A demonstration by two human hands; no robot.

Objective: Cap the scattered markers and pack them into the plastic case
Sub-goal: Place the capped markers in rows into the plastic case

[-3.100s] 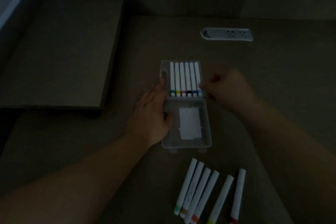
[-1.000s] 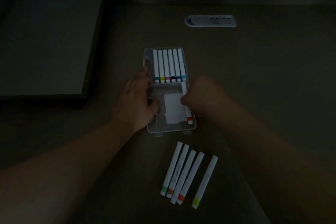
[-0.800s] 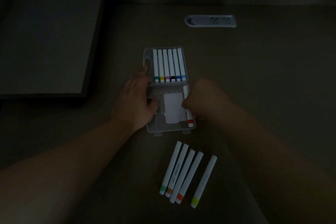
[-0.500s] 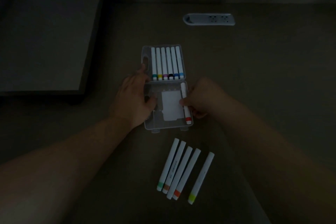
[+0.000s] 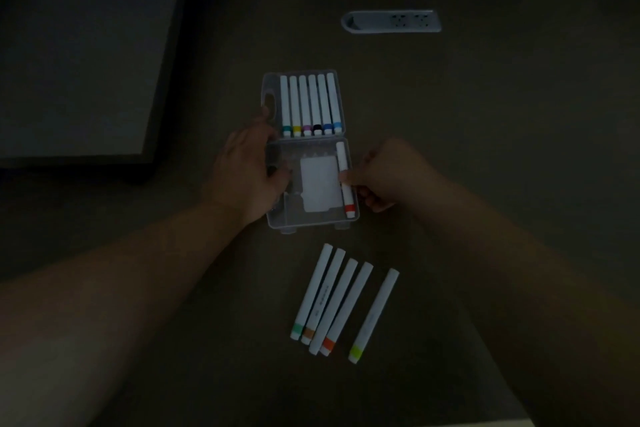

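A clear plastic case [image 5: 277,218] lies open on the table. Its far half holds several capped white markers [image 5: 310,104] side by side. A red-banded marker [image 5: 346,198] lies along the right edge of the near half, and my right hand [image 5: 384,177] pinches its middle. My left hand [image 5: 246,170] rests on the case's left side, thumb inside the near half. Several capped white markers [image 5: 341,305] with green, orange and yellow-green bands lie loose in front of the case.
A white label [image 5: 318,184] sits in the near half of the case. A grey socket panel [image 5: 391,21] is set into the table farther back. A large dark flat board [image 5: 76,55] lies at the far left.
My right hand left the far half, picked up the red-banded marker from the loose row and lowered it into the near half along its right edge. My left hand stayed on the case.
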